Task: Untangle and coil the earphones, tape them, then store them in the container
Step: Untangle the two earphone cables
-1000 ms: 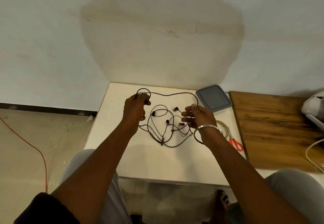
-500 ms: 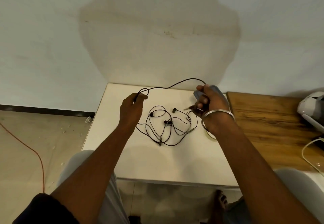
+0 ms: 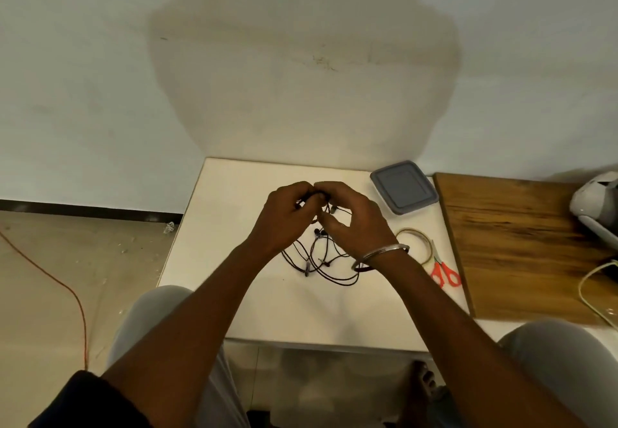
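Note:
A tangle of black earphones (image 3: 321, 262) lies on the white table (image 3: 234, 227), its upper cable lifted between my hands. My left hand (image 3: 287, 216) and my right hand (image 3: 354, 223) meet above the tangle, fingertips touching, both pinching the cable. A metal bangle sits on my right wrist. The grey lidded container (image 3: 404, 186) stands closed at the table's back right. A roll of clear tape (image 3: 416, 243) lies right of my right wrist.
Red-handled scissors (image 3: 444, 273) lie beside the tape near the table's right edge. A wooden board (image 3: 521, 247) adjoins the table on the right, with a white device (image 3: 598, 206) and a pale cable (image 3: 595, 293). An orange cord (image 3: 67, 290) runs over the floor at left.
My right hand came back from near the container toward the left hand. Both hands now meet over the tangle, and the long stretched cable span has closed up.

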